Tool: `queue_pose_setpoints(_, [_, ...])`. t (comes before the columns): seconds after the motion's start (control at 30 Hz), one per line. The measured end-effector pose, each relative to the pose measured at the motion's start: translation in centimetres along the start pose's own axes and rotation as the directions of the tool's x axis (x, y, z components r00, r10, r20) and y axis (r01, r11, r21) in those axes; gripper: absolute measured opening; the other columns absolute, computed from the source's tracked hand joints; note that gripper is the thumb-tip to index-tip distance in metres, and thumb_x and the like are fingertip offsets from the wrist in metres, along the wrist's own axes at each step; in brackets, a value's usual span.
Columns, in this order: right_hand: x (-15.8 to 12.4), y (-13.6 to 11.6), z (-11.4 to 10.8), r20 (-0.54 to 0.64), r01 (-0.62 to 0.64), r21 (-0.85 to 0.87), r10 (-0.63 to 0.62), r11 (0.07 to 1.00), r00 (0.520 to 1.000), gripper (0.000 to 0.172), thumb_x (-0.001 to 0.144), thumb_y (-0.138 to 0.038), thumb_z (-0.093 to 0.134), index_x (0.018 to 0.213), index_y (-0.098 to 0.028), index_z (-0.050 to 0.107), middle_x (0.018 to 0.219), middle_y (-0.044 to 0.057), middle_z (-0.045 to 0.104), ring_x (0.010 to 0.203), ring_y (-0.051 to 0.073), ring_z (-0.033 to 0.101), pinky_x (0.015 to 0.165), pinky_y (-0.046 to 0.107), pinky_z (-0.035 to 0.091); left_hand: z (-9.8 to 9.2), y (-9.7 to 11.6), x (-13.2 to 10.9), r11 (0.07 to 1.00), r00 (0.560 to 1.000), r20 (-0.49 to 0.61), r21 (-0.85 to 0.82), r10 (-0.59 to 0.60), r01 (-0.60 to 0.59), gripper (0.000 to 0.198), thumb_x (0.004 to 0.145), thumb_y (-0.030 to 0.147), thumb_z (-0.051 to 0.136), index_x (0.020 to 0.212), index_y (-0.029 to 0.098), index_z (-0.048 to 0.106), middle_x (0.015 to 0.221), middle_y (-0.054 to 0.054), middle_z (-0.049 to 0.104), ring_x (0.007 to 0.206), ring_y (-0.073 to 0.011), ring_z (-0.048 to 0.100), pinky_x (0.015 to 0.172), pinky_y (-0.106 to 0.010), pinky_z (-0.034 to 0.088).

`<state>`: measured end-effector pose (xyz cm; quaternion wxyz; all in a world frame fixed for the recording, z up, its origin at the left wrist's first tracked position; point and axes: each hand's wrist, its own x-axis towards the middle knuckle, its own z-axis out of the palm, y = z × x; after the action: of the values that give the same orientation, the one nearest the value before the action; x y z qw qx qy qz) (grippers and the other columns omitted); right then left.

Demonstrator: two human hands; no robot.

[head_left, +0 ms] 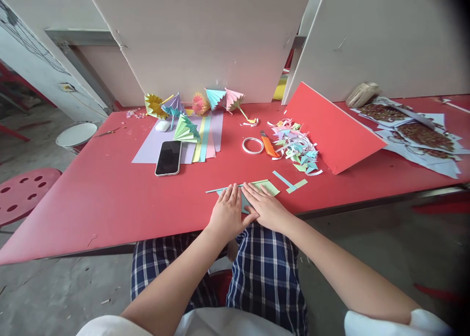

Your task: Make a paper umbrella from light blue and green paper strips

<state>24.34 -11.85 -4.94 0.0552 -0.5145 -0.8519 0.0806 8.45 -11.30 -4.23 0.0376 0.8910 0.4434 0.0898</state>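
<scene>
My left hand (226,210) and my right hand (265,207) lie side by side, fingers stretched flat, pressing down on a light blue sheet of paper (245,203) near the front edge of the red table (110,199). A green paper piece (270,186) pokes out just beyond my right fingers. A thin blue strip (220,190) runs left from under my left fingertips. Most of the blue paper is hidden under my hands.
A phone (169,158) lies on lilac paper (147,150) with coloured strips. Several folded paper umbrellas (200,102) stand at the back. A tape ring (253,145), an orange cutter (269,145), a scrap pile (299,147), a tilted red board (330,128). A pink stool (22,191) stands left.
</scene>
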Motion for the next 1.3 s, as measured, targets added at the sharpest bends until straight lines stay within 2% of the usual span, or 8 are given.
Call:
queue_pose_setpoints(0.13, [0.8,0.5,-1.4,0.044,-0.033,0.141,0.027,0.99,0.999,0.05,0.09,-0.036,0.024,0.135,-0.015,0.028,0.142,0.008,0.026,0.131,0.017,0.019,0.107,0.041,0.021,0.1,0.1,0.0,1.0,1.0,-0.007,0.005,-0.001,0.001,0.085,0.078,0.067,0.025,0.128,-0.001,0.037,0.134,-0.023,0.035,0.127,-0.0311,0.028,0.102,-0.043,0.026])
queue_pose_setpoints(0.23, [3.0,0.8,-2.0,-0.045,-0.093,0.191,0.104,0.977,0.994,0.048,0.09,-0.033,0.022,0.134,-0.014,0.03,0.142,0.007,0.024,0.131,0.017,0.019,0.106,0.039,0.023,0.2,0.0,0.1,1.0,1.0,-0.016,0.011,-0.003,0.003,0.087,0.076,0.069,0.026,0.126,-0.001,0.038,0.133,-0.024,0.036,0.126,-0.0324,0.029,0.101,-0.044,0.028])
queue_pose_setpoints(0.53, [10.1,2.3,-0.2,-0.13,-0.109,0.027,0.112,0.994,0.985,0.05,0.09,-0.032,0.025,0.134,-0.007,0.029,0.142,0.012,0.024,0.132,0.021,0.016,0.107,0.041,0.016,0.2,0.0,0.2,1.0,1.0,0.006,0.024,-0.008,0.008,0.089,0.076,0.069,0.026,0.127,-0.003,0.037,0.134,-0.023,0.034,0.126,-0.0326,0.029,0.102,-0.043,0.027])
queue_pose_setpoints(0.7, [10.5,2.5,0.1,-0.125,-0.097,-0.022,0.093,0.995,0.988,0.05,0.091,-0.034,0.023,0.135,-0.012,0.026,0.143,0.01,0.022,0.133,0.02,0.013,0.107,0.043,0.013,-0.5,-0.2,0.4,1.0,1.0,0.006,-0.026,-0.011,0.011,0.087,0.076,0.069,0.026,0.125,-0.001,0.04,0.133,-0.023,0.037,0.125,-0.0322,0.032,0.102,-0.043,0.027])
queue_pose_setpoints(0.83, [10.4,2.5,0.0,-0.071,-0.097,-0.033,0.095,0.995,0.993,0.051,0.09,-0.034,0.022,0.137,-0.012,0.022,0.144,0.011,0.02,0.133,0.02,0.011,0.108,0.043,0.011,-1.2,-1.0,2.0,0.99,0.99,-0.059,-0.071,-0.125,0.121,0.073,0.085,0.058,0.015,0.129,0.002,0.035,0.134,-0.019,0.037,0.126,-0.0263,0.031,0.104,-0.04,0.025])
queue_pose_setpoints(0.9, [10.3,2.5,-0.1,-0.053,-0.088,-0.038,0.086,0.995,0.995,0.052,0.09,-0.033,0.022,0.137,-0.011,0.02,0.144,0.011,0.018,0.133,0.02,0.009,0.108,0.044,0.011,-0.9,-1.4,3.0,0.987,0.983,-0.099,-0.032,-0.157,0.155,0.081,0.082,0.062,0.017,0.131,-0.001,0.03,0.137,-0.021,0.031,0.129,-0.0286,0.022,0.106,-0.043,0.019])
queue_pose_setpoints(1.0, [10.3,2.5,-0.2,-0.055,-0.103,-0.056,0.1,0.993,0.993,0.052,0.09,-0.029,0.022,0.138,-0.011,0.018,0.144,0.01,0.017,0.133,0.02,0.008,0.108,0.043,0.01,0.1,-1.4,3.7,0.987,0.985,-0.062,-0.002,-0.159,0.16,0.095,0.075,0.071,0.02,0.131,-0.004,0.027,0.136,-0.024,0.029,0.13,-0.0309,0.02,0.106,-0.044,0.018])
queue_pose_setpoints(1.3, [9.7,2.1,0.3,-0.139,-0.15,-0.113,0.134,0.982,0.981,0.051,0.089,-0.029,0.021,0.138,-0.012,0.019,0.144,0.01,0.021,0.133,0.021,0.011,0.107,0.045,0.008,1.5,-1.2,2.8,0.988,0.988,-0.039,0.023,-0.151,0.152,0.106,0.068,0.078,0.016,0.133,-0.006,0.022,0.139,-0.023,0.023,0.131,-0.0304,0.016,0.107,-0.042,0.017])
